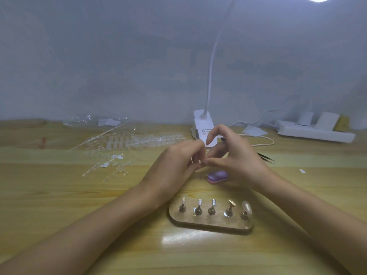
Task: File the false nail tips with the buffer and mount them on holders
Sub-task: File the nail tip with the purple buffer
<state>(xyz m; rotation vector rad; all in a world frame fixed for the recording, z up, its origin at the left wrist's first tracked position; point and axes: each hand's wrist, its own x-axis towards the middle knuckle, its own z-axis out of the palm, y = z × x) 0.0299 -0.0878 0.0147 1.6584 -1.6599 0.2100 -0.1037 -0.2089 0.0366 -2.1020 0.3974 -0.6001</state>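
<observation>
A small pale piece (203,162), too blurred to name for sure, is pinched where the two hands meet above the table (59,205). The left hand (177,165) has its fingers curled in, tips closed on the piece. The right hand (239,155) nips it between thumb and lower fingers, while its index finger arches up clear of it. Just below the right hand's fingers, the purple buffer (217,176) lies on the table, untouched. Nearer the person, between the two forearms, the holder base (210,224) carries five holders in a row; the one closest to the right forearm bears a clear nail tip (246,207). Beyond the left hand lie strips of clear nail tips (127,141). Behind the hands stands a white lamp clip (201,124), and black tweezers (266,157) lie just past the right hand.
</observation>
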